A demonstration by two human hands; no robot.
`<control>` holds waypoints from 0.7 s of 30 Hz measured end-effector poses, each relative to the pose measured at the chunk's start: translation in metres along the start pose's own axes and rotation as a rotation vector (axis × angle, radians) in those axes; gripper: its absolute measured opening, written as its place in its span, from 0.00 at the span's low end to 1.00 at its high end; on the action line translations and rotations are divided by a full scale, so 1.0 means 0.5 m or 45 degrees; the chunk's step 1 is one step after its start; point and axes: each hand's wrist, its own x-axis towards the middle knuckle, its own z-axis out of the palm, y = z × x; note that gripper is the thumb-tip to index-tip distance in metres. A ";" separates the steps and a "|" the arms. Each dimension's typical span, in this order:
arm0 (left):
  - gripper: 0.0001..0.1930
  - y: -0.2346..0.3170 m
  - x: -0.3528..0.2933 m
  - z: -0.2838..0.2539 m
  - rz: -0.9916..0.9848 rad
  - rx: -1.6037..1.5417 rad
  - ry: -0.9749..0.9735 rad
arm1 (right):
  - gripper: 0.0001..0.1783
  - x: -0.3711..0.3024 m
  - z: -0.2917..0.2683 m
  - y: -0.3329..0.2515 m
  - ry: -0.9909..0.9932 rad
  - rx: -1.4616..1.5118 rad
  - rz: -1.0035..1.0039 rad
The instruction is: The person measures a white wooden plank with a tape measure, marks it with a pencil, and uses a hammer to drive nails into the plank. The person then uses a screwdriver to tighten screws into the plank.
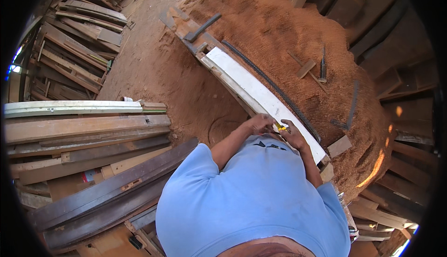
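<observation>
Small yellow tool (281,127), shape unclear, pinched between my hands over the near end of a long white-painted board (253,91). Board smooth, flat, lying on the sawdust-heaped counter (279,33). Left hand (260,123) curled, fingers bent; right hand (292,136) closed beside it, both forearms angled inward.

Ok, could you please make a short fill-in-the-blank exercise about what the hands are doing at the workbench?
1. Both hands meet over a long board painted ____.
2. Between the left hand and the right hand shows a small ____ object.
3. The workbench is covered with reddish ____.
4. The person wears a light ____ shirt.

Missing words: white; yellow; sawdust; blue
</observation>
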 end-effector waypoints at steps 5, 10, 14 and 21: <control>0.07 0.087 0.040 -0.235 0.323 -0.411 0.340 | 0.28 -0.112 -0.103 0.032 0.147 -0.200 -0.059; 0.11 0.219 0.009 -0.372 0.246 -0.873 0.874 | 0.25 -0.232 -0.163 0.144 0.172 -0.139 0.380; 0.21 0.123 0.034 -0.428 0.136 -0.056 1.188 | 0.22 -0.202 -0.131 0.124 0.185 -0.183 0.210; 0.36 0.031 0.065 -0.062 0.068 1.615 0.649 | 0.23 0.015 -0.056 0.035 0.336 -0.434 0.047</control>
